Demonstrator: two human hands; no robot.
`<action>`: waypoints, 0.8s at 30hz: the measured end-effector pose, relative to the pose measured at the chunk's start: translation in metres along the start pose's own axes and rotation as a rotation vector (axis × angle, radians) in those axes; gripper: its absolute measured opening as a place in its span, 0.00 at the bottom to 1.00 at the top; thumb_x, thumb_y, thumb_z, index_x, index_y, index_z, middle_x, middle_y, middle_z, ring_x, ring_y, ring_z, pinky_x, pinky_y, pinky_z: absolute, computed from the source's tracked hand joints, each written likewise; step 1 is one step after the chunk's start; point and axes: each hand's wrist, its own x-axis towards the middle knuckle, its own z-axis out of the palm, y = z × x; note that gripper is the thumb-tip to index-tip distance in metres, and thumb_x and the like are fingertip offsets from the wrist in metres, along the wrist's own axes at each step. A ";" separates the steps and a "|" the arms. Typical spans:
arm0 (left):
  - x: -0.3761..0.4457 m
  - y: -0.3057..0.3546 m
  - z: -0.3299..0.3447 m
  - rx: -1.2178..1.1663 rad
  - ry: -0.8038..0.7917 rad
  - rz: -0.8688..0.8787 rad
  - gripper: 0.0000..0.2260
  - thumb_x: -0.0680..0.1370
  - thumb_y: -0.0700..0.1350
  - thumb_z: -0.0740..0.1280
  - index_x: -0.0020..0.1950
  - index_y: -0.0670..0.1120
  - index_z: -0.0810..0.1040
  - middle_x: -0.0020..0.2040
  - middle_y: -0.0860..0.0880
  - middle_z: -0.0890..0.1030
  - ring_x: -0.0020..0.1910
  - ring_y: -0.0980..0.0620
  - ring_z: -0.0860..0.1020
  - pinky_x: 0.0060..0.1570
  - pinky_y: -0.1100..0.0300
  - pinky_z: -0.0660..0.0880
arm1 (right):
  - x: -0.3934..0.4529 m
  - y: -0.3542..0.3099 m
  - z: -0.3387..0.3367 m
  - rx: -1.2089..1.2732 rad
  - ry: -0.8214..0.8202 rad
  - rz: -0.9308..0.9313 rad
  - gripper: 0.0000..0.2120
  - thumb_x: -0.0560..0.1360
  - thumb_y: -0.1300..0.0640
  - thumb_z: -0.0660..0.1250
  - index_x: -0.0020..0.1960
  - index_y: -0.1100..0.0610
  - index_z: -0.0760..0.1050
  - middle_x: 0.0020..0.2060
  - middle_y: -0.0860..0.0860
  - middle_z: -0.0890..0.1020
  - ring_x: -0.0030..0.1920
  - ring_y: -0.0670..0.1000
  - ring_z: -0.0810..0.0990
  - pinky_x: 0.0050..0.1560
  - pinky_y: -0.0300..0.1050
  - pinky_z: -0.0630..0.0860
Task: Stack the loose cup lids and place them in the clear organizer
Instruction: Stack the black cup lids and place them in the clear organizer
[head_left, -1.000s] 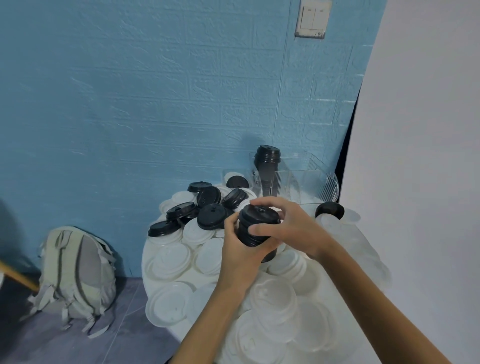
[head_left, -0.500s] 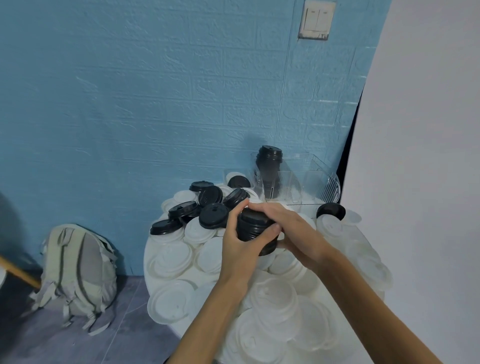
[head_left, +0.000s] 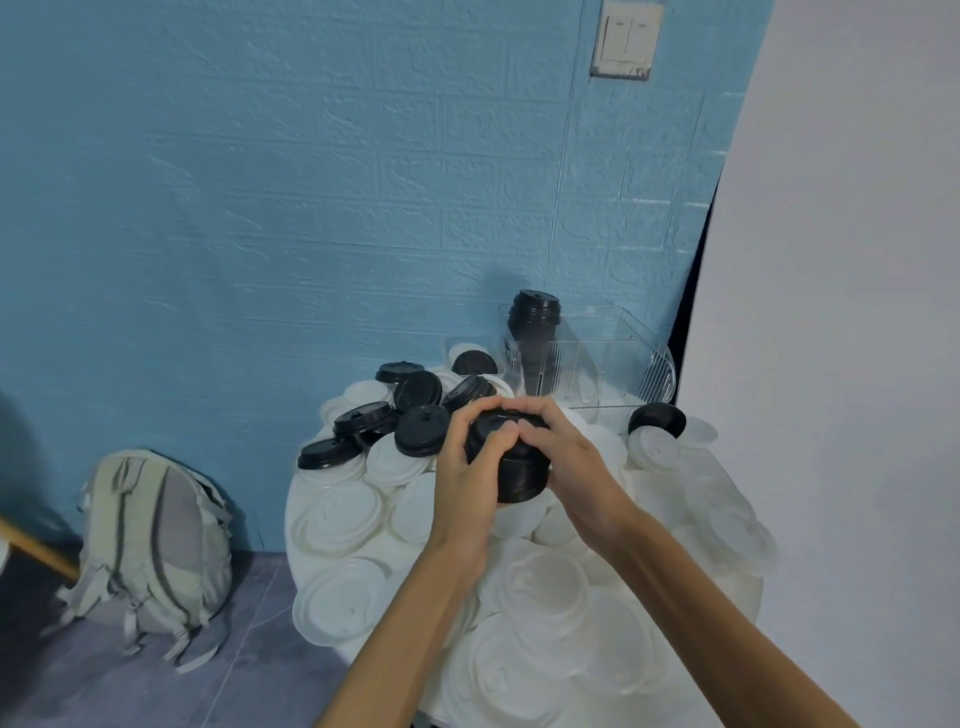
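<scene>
Both hands grip one short stack of black lids (head_left: 519, 475) above the lid-covered table (head_left: 311, 499): left hand (head_left: 470, 467) and right hand (head_left: 571, 462) curl round its sides, thumbs pressing its top. Risk, as judged: uneven pressure could skew the unseated lids, spilling them among the loose white lids (head_left: 550, 587). The clear organizer (head_left: 613, 364) stands behind, near, holding a taller black stack (head_left: 535, 325). No legible brand, label or writing.

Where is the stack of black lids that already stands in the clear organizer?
In the head view, the black lid stack stands upright in the clear organizer, at its left end, at the table's far side by the blue wall.
</scene>
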 end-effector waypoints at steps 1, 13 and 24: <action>0.000 0.000 0.000 0.006 0.001 -0.003 0.11 0.79 0.44 0.70 0.58 0.59 0.82 0.55 0.59 0.83 0.59 0.54 0.81 0.61 0.39 0.79 | 0.000 0.001 -0.001 -0.002 -0.022 0.007 0.11 0.84 0.55 0.61 0.63 0.47 0.77 0.58 0.48 0.83 0.59 0.47 0.82 0.55 0.43 0.80; -0.001 -0.001 -0.002 -0.058 -0.052 -0.087 0.12 0.78 0.51 0.72 0.60 0.63 0.82 0.61 0.55 0.83 0.62 0.52 0.81 0.65 0.40 0.77 | 0.078 0.033 -0.155 -0.603 0.666 0.081 0.33 0.73 0.40 0.72 0.71 0.58 0.70 0.67 0.58 0.75 0.66 0.61 0.75 0.67 0.61 0.72; 0.000 0.001 -0.002 -0.069 -0.097 -0.077 0.13 0.78 0.52 0.72 0.61 0.64 0.81 0.62 0.57 0.82 0.63 0.52 0.81 0.65 0.40 0.77 | 0.109 0.070 -0.174 -0.741 0.593 0.274 0.36 0.69 0.31 0.72 0.61 0.58 0.72 0.58 0.56 0.75 0.56 0.58 0.76 0.54 0.52 0.74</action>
